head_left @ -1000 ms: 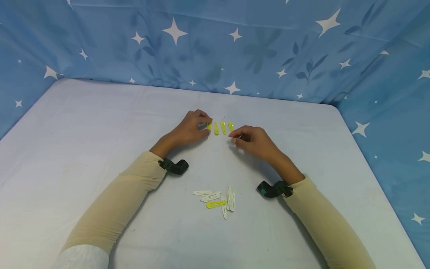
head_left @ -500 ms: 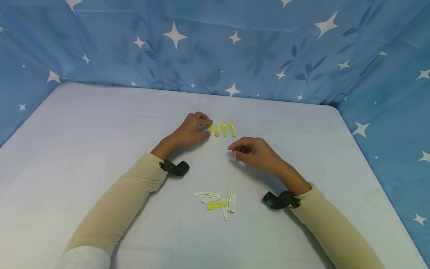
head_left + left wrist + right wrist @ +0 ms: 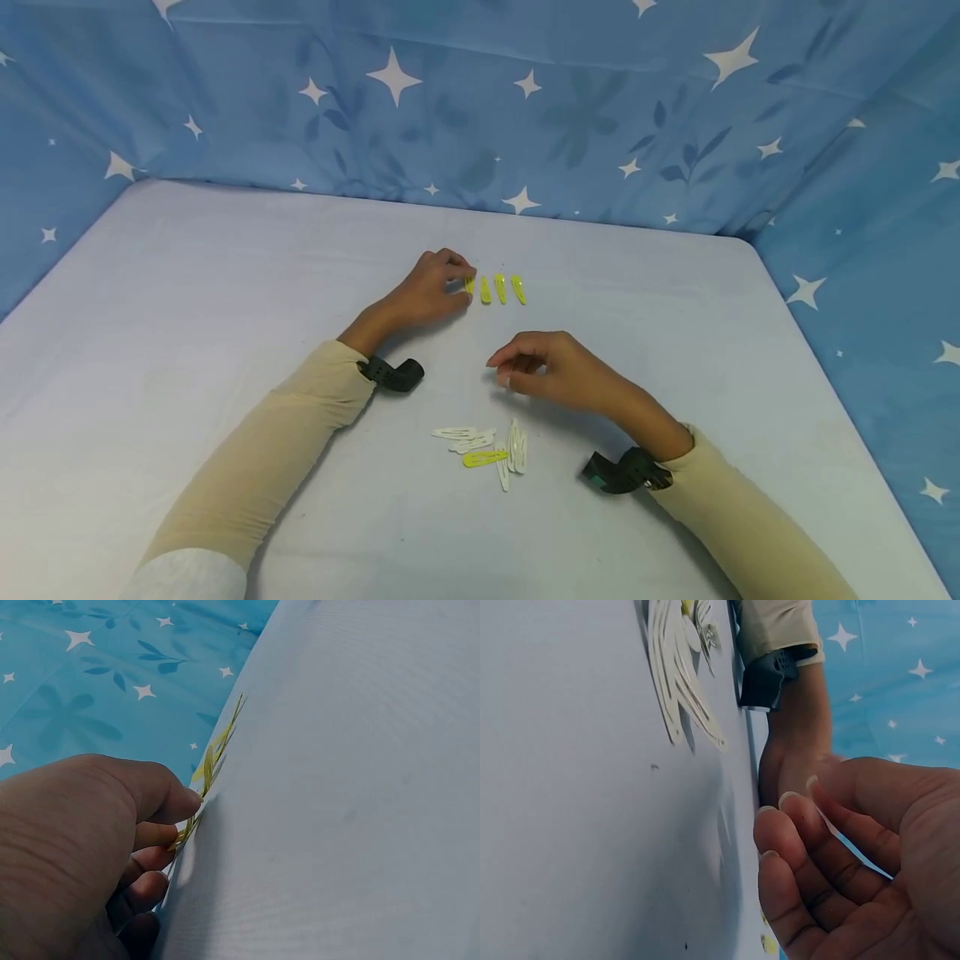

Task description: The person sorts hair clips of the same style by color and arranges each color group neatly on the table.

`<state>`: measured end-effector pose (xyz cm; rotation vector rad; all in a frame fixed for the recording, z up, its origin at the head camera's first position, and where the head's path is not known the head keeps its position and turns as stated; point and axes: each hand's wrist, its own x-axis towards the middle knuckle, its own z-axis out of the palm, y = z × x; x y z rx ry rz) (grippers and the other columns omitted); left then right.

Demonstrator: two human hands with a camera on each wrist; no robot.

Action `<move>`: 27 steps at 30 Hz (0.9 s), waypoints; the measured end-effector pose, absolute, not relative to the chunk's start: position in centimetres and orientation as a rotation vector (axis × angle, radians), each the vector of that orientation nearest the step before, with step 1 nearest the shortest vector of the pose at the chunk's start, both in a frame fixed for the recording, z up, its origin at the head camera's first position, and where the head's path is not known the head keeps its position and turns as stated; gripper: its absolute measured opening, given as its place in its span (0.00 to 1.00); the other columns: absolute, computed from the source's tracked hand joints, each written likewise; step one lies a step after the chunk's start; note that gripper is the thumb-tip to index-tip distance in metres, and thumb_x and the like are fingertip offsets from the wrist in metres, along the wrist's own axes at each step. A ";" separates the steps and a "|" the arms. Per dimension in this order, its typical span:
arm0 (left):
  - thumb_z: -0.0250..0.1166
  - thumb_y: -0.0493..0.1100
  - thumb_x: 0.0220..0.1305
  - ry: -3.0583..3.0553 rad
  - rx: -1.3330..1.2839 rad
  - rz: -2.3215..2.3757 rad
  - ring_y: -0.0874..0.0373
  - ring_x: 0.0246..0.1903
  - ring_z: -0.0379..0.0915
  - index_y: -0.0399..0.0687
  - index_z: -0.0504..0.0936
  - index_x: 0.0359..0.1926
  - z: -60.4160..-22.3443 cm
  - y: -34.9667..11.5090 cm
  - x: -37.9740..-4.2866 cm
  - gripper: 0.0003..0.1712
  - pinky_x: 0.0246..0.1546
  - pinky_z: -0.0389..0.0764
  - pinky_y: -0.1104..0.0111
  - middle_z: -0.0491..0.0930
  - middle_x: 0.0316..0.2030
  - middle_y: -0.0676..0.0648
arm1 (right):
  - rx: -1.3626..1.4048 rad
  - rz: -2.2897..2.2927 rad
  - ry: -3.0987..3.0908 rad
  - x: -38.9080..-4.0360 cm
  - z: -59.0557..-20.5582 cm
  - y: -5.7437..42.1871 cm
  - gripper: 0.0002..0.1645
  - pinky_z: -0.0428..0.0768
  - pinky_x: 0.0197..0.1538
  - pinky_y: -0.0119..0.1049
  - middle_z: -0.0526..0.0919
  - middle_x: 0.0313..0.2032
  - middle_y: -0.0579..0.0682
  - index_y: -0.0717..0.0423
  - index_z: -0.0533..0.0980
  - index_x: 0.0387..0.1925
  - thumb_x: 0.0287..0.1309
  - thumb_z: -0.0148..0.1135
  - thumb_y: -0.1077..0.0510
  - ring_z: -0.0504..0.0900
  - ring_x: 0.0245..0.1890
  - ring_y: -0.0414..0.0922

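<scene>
In the head view, my left hand (image 3: 423, 292) rests at the far middle of the table, its thumb and forefinger at the two ends of the leftmost yellow snap hair clip (image 3: 469, 285). Several yellow clips (image 3: 500, 288) stand in a row to its right; the left wrist view shows the row of clips (image 3: 210, 766) edge-on beyond the thumb. My right hand (image 3: 558, 371) hovers nearer, fingers loosely bent, holding nothing. Below it lies a loose pile of white snap clips (image 3: 517, 447) with one yellow clip (image 3: 484, 458) on it. White clips (image 3: 671, 682) also appear in the right wrist view.
A white cloth covers the table (image 3: 225, 267). Blue curtain (image 3: 480, 100) with white stars hangs along the back and the right side. Black wrist cameras (image 3: 397, 376) sit on both forearms, over beige sleeves (image 3: 262, 450).
My right hand has drawn back from the right end of the yellow row toward the pile, uncovering the rightmost clip. My left hand has stayed at the leftmost clip.
</scene>
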<state>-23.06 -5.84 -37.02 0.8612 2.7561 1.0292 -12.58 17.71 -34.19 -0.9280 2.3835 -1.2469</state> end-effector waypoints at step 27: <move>0.63 0.39 0.64 2.762 0.853 1.036 0.45 0.57 0.61 0.37 0.77 0.61 -36.8 -5.6 -23.0 0.24 0.58 0.62 0.56 0.70 0.57 0.39 | -1.127 -1.057 2.162 -10.3 -34.6 15.8 0.16 0.75 0.47 0.34 0.81 0.42 0.40 0.50 0.83 0.45 0.54 0.73 0.57 0.77 0.41 0.39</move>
